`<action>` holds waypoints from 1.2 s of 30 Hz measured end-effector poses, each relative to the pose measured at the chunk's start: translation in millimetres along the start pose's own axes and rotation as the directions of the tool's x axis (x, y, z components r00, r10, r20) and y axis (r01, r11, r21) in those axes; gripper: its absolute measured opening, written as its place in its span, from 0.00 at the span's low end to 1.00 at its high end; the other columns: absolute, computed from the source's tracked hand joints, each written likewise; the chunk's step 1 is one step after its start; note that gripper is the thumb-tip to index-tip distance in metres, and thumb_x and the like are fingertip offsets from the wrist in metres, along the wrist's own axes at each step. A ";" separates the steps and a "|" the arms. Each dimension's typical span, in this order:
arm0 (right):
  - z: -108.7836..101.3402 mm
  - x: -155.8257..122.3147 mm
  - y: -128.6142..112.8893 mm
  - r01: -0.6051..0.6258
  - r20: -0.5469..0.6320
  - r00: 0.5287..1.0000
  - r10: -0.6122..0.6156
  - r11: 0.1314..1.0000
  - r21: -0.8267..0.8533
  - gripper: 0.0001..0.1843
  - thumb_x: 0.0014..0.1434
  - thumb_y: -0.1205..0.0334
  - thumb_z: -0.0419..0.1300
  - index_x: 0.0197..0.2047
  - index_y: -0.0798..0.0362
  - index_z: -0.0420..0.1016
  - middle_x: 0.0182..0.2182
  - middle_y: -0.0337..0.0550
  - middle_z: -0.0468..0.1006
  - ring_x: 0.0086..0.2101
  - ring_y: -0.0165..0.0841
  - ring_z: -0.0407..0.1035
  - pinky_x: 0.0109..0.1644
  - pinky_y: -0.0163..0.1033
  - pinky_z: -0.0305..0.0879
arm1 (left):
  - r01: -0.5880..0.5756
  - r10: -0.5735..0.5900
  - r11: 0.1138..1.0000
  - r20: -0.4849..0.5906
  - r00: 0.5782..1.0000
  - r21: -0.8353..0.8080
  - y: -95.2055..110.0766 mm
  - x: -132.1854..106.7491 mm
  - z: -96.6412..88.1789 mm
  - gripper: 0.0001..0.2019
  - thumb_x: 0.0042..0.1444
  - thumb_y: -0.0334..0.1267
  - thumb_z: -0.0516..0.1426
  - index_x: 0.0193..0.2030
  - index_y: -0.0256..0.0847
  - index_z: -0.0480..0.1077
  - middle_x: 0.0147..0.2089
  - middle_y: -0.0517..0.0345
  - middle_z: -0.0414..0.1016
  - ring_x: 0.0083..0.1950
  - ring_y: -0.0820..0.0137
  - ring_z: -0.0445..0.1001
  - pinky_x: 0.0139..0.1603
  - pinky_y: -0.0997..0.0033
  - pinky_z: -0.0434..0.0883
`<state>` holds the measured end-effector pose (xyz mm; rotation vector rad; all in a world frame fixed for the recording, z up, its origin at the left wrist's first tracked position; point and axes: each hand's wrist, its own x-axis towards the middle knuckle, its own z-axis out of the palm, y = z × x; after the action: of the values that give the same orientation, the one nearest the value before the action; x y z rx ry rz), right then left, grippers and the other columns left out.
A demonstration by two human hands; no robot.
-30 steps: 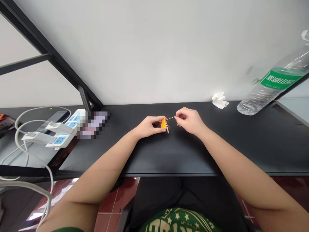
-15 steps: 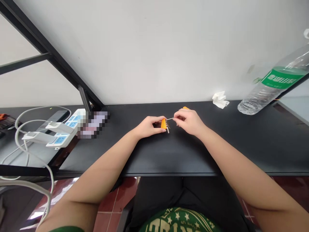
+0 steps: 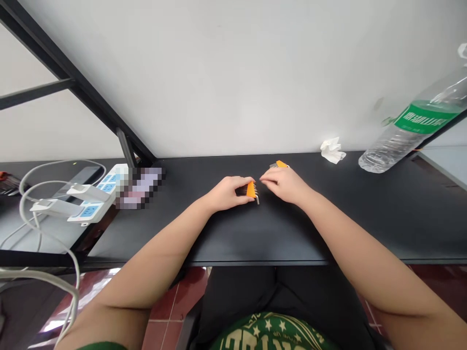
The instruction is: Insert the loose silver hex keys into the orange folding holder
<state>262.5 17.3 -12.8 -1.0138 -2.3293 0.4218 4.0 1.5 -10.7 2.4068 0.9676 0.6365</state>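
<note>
My left hand (image 3: 230, 193) is closed around an orange hex key holder (image 3: 251, 189), thumb and fingers on its two ends. Bent silver hex keys (image 3: 257, 198) stick out of its right side, the largest at the near end. Just right of it is my right hand (image 3: 283, 184), apart from the holder, with its fingertips brought together and no key visible between them. Behind that hand a second orange hex key holder (image 3: 280, 164) lies on the black table (image 3: 233, 243), partly hidden, its thin keys pointing left.
On the left, a white power strip (image 3: 98, 194) carries plugged-in chargers and looping white cables (image 3: 25, 204). A pixelated patch (image 3: 142, 187) lies beside it. At the back right are a crumpled tissue (image 3: 332, 149) and a large clear bottle (image 3: 404, 131) against the wall.
The thin hex key that my right hand held at the holder no longer shows in its fingers. My left hand and the holder have shifted slightly right and toward me.
</note>
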 end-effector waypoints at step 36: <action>3.6 -2.8 -9.5 0.008 0.137 0.991 -0.001 0.999 -0.053 0.09 0.64 0.73 0.57 0.33 0.53 0.72 0.34 0.42 0.73 0.32 0.32 0.65 0.37 0.39 0.59 | 0.019 -0.020 1.000 0.095 0.995 0.011 -10.1 1.8 -0.9 0.19 0.59 0.42 0.65 0.56 0.45 0.76 0.39 0.59 0.75 0.38 0.69 0.71 0.43 0.70 0.69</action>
<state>256.5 8.7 -12.0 -1.0337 -2.4767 0.4420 -0.5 9.5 -15.3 2.4095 0.9557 0.5060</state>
